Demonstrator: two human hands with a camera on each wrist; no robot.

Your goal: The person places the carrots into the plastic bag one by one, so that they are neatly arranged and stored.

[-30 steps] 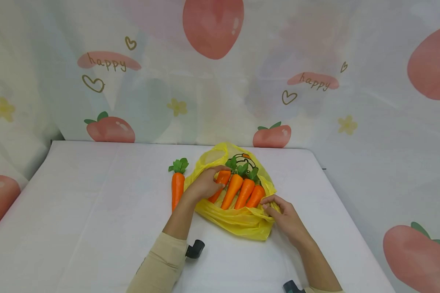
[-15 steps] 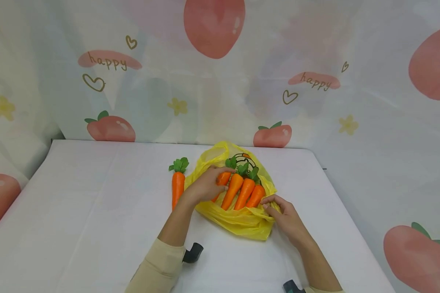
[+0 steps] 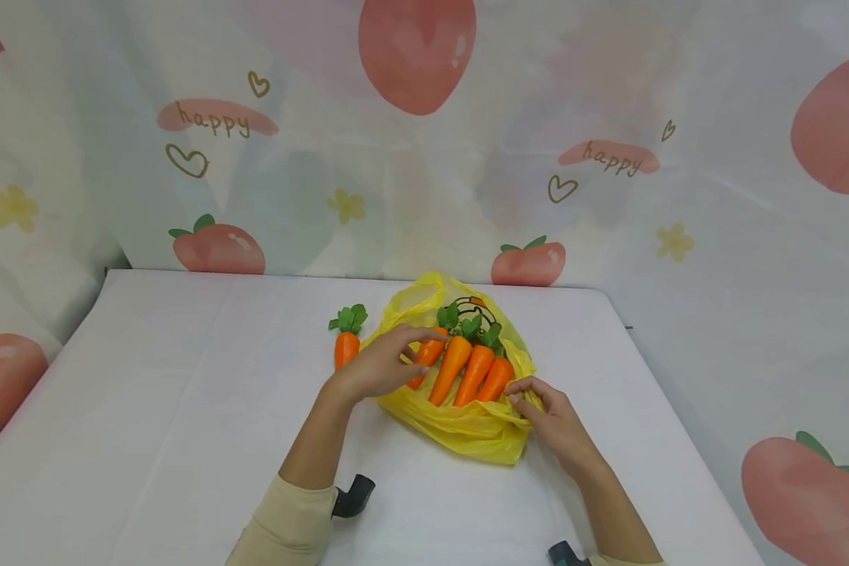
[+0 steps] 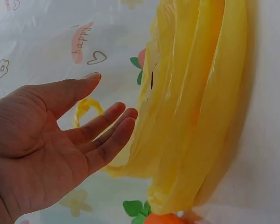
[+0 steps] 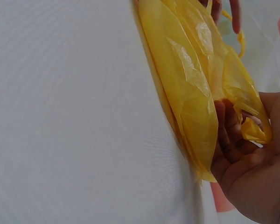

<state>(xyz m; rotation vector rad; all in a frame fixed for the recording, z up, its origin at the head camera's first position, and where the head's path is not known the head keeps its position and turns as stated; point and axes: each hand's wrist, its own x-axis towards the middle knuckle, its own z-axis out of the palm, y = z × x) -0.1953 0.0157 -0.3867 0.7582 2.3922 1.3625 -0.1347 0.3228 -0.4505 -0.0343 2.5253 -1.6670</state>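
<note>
A yellow plastic bag [image 3: 460, 440] lies on the table, its mouth spread wide. Several orange carrots [image 3: 451, 369] with green tops lie side by side in it. My left hand [image 3: 378, 365] is over the bag's left edge beside the leftmost carrot [image 3: 435, 350], thumb and fingers apart and nothing between them, as the left wrist view [image 4: 60, 130] also shows. At the bag's right edge, my right hand [image 3: 557, 420] holds the plastic between thumb and fingers; in the right wrist view some of its fingers are behind the yellow film [image 5: 196, 102].
One more carrot [image 3: 347, 348] lies on the table left of the bag, partly hidden by the left hand and forearm. The white-covered table [image 3: 184, 409] ends at a printed cloth backdrop [image 3: 410, 196]. A dark camera mount [image 3: 354, 497] sticks out from the left wrist.
My left hand has let go of the leftmost carrot and drawn back to the left, leaving it in the bag. The right hand stays on the bag's edge.
</note>
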